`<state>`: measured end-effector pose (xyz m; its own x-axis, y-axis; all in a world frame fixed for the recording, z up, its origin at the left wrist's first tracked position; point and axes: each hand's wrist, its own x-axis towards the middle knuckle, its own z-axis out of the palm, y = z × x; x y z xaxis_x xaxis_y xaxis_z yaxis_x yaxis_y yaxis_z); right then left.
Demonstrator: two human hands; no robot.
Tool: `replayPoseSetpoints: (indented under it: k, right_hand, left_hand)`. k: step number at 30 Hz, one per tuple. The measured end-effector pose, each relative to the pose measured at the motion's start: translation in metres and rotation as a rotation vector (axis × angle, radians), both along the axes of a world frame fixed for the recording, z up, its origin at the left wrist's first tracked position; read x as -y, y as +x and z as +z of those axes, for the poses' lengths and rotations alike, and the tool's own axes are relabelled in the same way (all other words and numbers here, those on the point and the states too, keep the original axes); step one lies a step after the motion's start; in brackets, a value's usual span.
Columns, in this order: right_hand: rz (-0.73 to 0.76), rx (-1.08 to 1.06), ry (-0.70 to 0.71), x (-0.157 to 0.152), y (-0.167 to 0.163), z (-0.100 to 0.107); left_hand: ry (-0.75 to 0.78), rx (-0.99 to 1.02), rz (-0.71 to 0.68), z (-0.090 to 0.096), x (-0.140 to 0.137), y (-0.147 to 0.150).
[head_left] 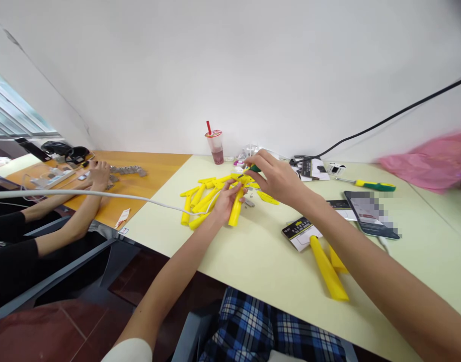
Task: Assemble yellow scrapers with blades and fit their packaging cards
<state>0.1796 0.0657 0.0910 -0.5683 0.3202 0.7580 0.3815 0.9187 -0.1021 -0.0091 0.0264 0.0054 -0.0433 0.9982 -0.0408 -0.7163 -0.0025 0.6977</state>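
My left hand [227, 200] is closed around a yellow T-shaped plastic handle [235, 213], holding it just above the table. In my right hand [273, 173] is a small screwdriver with a green grip [255, 168], pinched between the fingers, its shaft pointing down at the head of the yellow handle. Fingers hide part of that contact. Several more yellow handles [186, 207] lie in a pile left of my left hand. A loose yellow piece [267, 197] and a small grey metal part [249, 202] lie under my right hand.
A drink cup [217, 151] stands near the wall. At right lie a green-and-yellow screwdriver [375, 185], a phone [371, 213], printed cards [300, 232] and another yellow handle [328, 269]. A white cable [102, 194] crosses at left, near a co-worker's hand [99, 174].
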Motion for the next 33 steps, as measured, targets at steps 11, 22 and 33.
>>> replayPoseSetpoints:
  k: [11,22,33]
  right_hand:
    - [0.118,-0.044,-0.074,0.001,0.002,0.006]
    - [0.144,-0.086,-0.105,-0.003,0.000,0.001]
    - [0.250,-0.143,-0.139,-0.004,0.002,0.001]
  left_hand:
    - [-0.005,-0.056,-0.046,-0.003,0.002,0.007]
    - [-0.029,-0.054,-0.059,-0.006,0.003,0.012]
    - [-0.055,-0.039,-0.074,-0.007,0.005,0.017]
